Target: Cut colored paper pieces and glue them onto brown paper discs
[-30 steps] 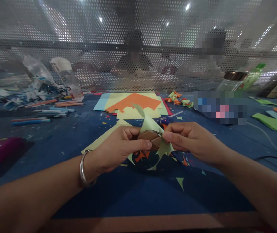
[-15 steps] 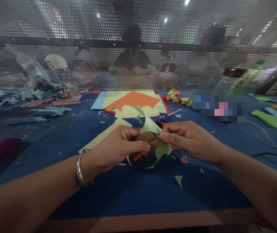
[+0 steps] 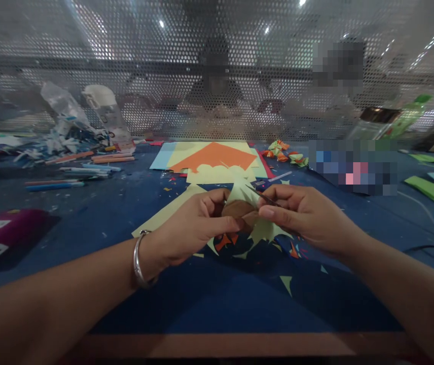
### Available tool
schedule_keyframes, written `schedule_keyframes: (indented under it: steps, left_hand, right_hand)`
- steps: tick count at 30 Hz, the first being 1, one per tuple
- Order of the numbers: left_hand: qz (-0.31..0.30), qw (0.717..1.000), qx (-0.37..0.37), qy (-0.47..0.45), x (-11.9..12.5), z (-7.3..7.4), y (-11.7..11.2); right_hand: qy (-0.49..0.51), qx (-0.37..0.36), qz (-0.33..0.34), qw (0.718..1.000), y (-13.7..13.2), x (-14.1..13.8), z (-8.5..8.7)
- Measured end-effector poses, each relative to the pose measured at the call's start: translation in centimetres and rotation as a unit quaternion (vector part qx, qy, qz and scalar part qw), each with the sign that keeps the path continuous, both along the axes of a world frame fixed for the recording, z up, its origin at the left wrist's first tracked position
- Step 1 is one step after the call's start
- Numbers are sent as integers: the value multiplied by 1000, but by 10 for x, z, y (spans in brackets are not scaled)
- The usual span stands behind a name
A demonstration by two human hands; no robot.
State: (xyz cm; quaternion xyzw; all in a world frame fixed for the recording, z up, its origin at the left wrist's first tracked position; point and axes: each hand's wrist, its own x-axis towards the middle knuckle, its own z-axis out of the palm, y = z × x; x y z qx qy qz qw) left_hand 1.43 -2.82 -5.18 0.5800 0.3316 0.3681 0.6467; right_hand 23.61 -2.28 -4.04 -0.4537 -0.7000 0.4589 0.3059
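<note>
Head view. Shows both hands a touch higher over the blue table (image 3: 202, 299) than a second ago, and the long curl that stood up from the pale green paper (image 3: 266, 230) no longer there. Leaves only a short spiky fringe around the brown piece (image 3: 240, 210), read here as trimming that has worked further round its edge. Pinches brown piece and green paper together in the left hand (image 3: 194, 225), thumb and forefinger closed, other fingers curled in, a silver bracelet (image 3: 139, 253) at the wrist. Closes the right hand (image 3: 304, 218) about a thin dark blade (image 3: 264, 196), probably small scissors, its tip at the paper's upper edge; cannot tell how far the blades part. Holds the work just above the table, between the two hands, over scattered green and orange scraps (image 3: 286, 284). Takes in, farther back, a stack of coloured sheets (image 3: 217, 154) topped with orange, pens (image 3: 68, 175) to the left, a magenta device (image 3: 7, 233) at the left edge, and a perforated screen (image 3: 125, 61) with people seated behind it.
</note>
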Motion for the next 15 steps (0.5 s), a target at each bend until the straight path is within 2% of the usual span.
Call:
schedule_keyframes:
  steps: [4,7,10,12,15]
  left_hand:
    - [-16,999,29,35,-1,-1,-2]
    - [-13,999,21,37,-1,-1,-3]
    - [-13,999,-39,-29,0,0,-6]
    - [-38,992,-60,-100,0,1,-9]
    - [-80,986,-2,-146,-1,3,-13]
  right_hand:
    - [14,15,5,1000,-3,-5,-4]
    - [41,18,4,999,-5,-8,-3]
    - [100,20,-11,995,-8,-9,-1]
    - [144,24,-23,989,-9,-9,1]
    - [180,26,-47,982,-11,-8,2]
